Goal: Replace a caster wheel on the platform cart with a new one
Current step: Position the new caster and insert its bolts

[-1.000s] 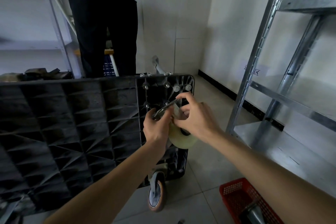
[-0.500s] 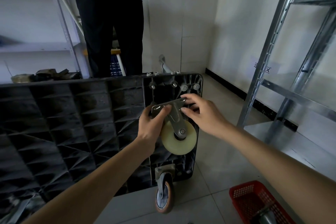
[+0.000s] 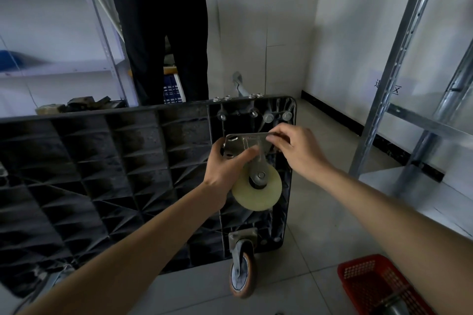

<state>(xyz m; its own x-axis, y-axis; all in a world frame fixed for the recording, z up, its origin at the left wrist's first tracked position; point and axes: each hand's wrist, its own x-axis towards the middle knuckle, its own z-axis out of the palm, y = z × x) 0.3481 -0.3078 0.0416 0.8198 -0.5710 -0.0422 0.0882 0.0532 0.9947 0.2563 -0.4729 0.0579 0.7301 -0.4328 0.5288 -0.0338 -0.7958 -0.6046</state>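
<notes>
**New caster held against the cart's upper corner**

I hold one new caster (image 3: 252, 176) against the ribbed underside of the platform cart (image 3: 102, 174), which stands on its edge on the tiled floor. The caster has a flat metal mounting plate, a metal fork and a smooth, pale yellow disc of a wheel with a bolt at its hub. My left hand (image 3: 225, 171) curls around the plate's left side, thumb lying across its face. My right hand (image 3: 294, 151) pinches the plate's upper right edge between fingertips and thumb.

Above the plate, four round bolt heads show on the black plastic, and four washered nuts line the cart's top edge. One old caster (image 3: 242, 276), grey with an orange-brown tread, sits at the lower corner, touching the floor.

A red mesh plastic basket (image 3: 363, 279) lies at lower right beside steel shelving (image 3: 399, 64). A person in dark trousers (image 3: 166, 41) stands behind the cart.
</notes>
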